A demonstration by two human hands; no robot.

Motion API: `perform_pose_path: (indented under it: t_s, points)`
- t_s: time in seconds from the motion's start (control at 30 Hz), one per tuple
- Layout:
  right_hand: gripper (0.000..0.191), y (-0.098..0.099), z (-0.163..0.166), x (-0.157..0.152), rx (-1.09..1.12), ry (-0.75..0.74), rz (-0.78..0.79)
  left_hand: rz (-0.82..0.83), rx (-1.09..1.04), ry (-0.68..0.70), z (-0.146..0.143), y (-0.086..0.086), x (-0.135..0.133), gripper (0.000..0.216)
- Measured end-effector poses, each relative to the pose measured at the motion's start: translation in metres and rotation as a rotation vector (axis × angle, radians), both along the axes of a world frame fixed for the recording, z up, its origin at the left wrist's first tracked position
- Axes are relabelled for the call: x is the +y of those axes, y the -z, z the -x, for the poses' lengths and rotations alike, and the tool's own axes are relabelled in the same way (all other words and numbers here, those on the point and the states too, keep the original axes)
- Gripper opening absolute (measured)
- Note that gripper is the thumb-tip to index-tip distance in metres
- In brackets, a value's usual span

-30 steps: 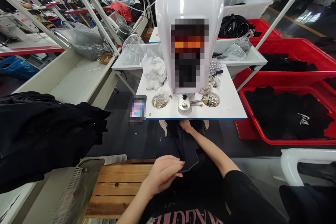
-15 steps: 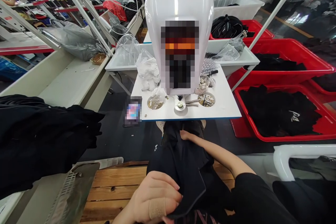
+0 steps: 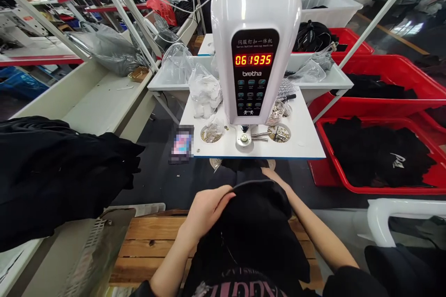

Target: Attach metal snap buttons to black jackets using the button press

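Red bin (image 3: pixel 379 189) of black garments (image 3: pixel 376 153)

Button machine (image 3: pixel 256 55) blocks way ahead of left hand (image 3: pixel 207 211)

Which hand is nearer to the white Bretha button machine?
The right hand is nearer the machine, just before its white table; the left hand is farther back, on the black garment.

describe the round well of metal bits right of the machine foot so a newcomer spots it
On the white workboard, find the white Bretha button machine with its red counter. Two round wells of metal parts sit at its foot. Yours is the right one, with spiral metal pieces just left of it; the left well has a clear bag against it.
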State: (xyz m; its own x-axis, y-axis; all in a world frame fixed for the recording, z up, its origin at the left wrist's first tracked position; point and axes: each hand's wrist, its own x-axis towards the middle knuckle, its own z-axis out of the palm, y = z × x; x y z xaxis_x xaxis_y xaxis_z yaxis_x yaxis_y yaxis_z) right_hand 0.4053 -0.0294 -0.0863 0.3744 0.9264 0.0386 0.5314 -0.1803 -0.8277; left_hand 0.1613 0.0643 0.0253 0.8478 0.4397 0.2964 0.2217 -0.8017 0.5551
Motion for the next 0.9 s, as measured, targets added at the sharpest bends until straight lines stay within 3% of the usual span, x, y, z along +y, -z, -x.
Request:
perform_pose_path:
  t_s: [0.13,0.23,0.3,0.4,0.53,0.63,0.73,0.83,0.9]
  points:
    - [0.028,-0.038,-0.012,-0.020,0.102,0.044,0.034,0.157,0.110,-0.004,-0.008,0.011,0.008,0.027]
    - [0.042,-0.080,-0.003,-0.039,0.246,-0.164,-0.022,0.286,0.134,0.068,-0.017,0.008,0.008,0.026]
    - [0.043,-0.096,0.005,-0.042,0.293,-0.283,-0.011,0.390,0.137,0.113,-0.023,0.005,0.009,0.025]
    - [0.025,-0.095,0.008,-0.037,0.396,-0.208,0.007,0.579,0.136,0.125,-0.027,0.007,0.018,0.020]
    - [0.029,-0.082,0.001,-0.033,0.520,-0.065,0.012,0.775,0.249,0.152,-0.019,0.024,0.031,0.021]
    - [0.033,-0.090,0.002,-0.036,0.338,-0.120,0.067,0.695,0.228,0.049,-0.014,0.030,0.027,0.023]
    - [0.034,-0.107,0.016,-0.035,-0.019,-0.152,-0.003,0.527,0.139,-0.021,-0.015,0.021,0.009,0.023]
    - [0.034,-0.121,0.035,-0.029,-0.286,-0.190,-0.121,0.394,0.053,0.049,-0.019,0.007,-0.011,0.021]
    - [0.027,-0.126,0.046,-0.026,-0.370,-0.173,-0.232,0.394,0.003,0.094,-0.019,0.000,-0.017,0.020]
